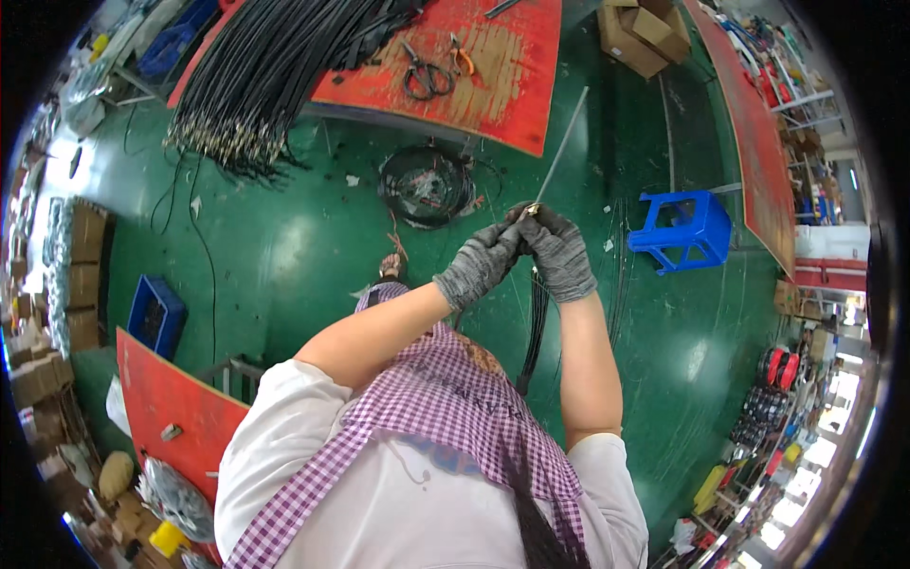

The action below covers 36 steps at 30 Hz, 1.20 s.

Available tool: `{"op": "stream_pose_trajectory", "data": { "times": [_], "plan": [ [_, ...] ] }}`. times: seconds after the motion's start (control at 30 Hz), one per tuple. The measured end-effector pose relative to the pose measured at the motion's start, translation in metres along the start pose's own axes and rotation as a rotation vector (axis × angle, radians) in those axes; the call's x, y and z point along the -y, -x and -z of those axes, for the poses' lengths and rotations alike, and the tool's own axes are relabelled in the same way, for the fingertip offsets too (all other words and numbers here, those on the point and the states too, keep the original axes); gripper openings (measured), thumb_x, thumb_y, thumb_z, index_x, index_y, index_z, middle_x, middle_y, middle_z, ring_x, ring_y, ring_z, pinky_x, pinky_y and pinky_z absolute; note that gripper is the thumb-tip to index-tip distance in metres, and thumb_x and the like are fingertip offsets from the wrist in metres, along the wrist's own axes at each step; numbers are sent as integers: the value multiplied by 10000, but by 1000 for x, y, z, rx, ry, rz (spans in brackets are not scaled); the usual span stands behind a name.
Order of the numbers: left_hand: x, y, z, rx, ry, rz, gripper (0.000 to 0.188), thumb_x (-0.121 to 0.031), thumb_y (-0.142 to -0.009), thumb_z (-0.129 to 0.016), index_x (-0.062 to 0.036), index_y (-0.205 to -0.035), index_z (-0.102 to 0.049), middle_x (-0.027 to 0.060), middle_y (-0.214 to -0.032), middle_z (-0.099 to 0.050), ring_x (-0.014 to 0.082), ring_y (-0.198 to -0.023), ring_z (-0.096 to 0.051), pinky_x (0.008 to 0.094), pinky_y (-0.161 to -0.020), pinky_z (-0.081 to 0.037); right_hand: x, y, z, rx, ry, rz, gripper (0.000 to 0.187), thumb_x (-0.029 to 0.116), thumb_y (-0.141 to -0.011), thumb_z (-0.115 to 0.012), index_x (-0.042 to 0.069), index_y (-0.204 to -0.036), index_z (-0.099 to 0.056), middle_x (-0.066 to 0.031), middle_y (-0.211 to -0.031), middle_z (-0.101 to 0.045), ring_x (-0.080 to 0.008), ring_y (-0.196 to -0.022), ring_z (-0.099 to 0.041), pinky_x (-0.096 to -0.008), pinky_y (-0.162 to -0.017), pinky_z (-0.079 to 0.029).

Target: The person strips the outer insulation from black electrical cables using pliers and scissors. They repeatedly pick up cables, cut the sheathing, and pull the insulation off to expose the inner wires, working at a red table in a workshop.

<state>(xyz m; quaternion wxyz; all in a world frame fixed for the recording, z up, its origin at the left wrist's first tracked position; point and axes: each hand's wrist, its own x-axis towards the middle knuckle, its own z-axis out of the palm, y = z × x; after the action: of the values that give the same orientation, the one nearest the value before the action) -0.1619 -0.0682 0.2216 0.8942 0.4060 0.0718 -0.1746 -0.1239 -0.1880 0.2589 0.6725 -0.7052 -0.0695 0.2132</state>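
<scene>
Both my hands wear grey knit gloves and meet in front of my body. My left hand [481, 262] is closed, its fingertips pressed in beside the right ones. Fingers bent, my right hand [561, 258] is closed around the same spot. Out of their joint grip a long thin grey rod [564, 144] slants up and to the right. At its base shows a small brass-coloured piece [534, 209]. The gloves hide how the rod and this piece meet. Below the hands hangs a bundle of thin black cables [536, 327]; its upper end is partly covered.
Ahead stands a red worktable [517, 100] with a large bundle of black cables [256, 76], scissors [425, 78] and orange-handled pliers [462, 57]. A round black basin [427, 187] sits on the green floor before it. To the right is a blue stool [684, 230].
</scene>
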Motion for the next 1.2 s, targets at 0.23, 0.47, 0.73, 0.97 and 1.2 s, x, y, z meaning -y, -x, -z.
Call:
{"op": "stream_pose_trajectory", "data": {
  "times": [0.23,0.47,0.73,0.97,1.2],
  "plan": [
    [-66,-57,56,-103,-149,138,217,-255,-851,-410,-95,-971,-495,-35,-618,-460,60,-435,-373,190,-393,-306,51,-83,-26,-292,1134,394,208,198,-738,-557,33,-865,-558,-133,-783,-572,-253,-709,-554,-313,-648,-437],
    [-66,-94,100,-127,-58,346,164,-287,-833,-445,-132,-811,-497,-46,-565,-419,62,-448,-378,206,-385,-294,232,-10,-85,146,1476,569,149,189,-670,-605,58,-680,-534,-108,-695,-535,-271,-630,-527,-340,-565,-421],
    [-23,-92,77,-165,-240,223,139,-268,-820,-480,-131,-828,-499,-47,-597,-448,58,-449,-380,196,-387,-282,224,28,-69,114,1565,822,146,172,-650,-624,76,-621,-519,-95,-597,-492,-267,-551,-504,-327,-506,-405],
    [-7,-84,26,-177,-246,246,190,-299,-827,-447,-124,-759,-474,-50,-547,-402,55,-411,-341,196,-366,-266,211,80,-8,-459,1413,957,164,158,-632,-642,92,-570,-506,-83,-511,-455,-264,-482,-484,-315,-454,-392],
    [22,-90,37,-50,-333,170,168,-211,-842,-419,-91,-947,-474,-11,-677,-481,72,-509,-420,200,-446,-338,-19,-40,77,-153,615,185,163,143,-755,-547,23,-863,-567,-75,-817,-586,-155,-730,-550,-263,-634,-437]
  ]
}}
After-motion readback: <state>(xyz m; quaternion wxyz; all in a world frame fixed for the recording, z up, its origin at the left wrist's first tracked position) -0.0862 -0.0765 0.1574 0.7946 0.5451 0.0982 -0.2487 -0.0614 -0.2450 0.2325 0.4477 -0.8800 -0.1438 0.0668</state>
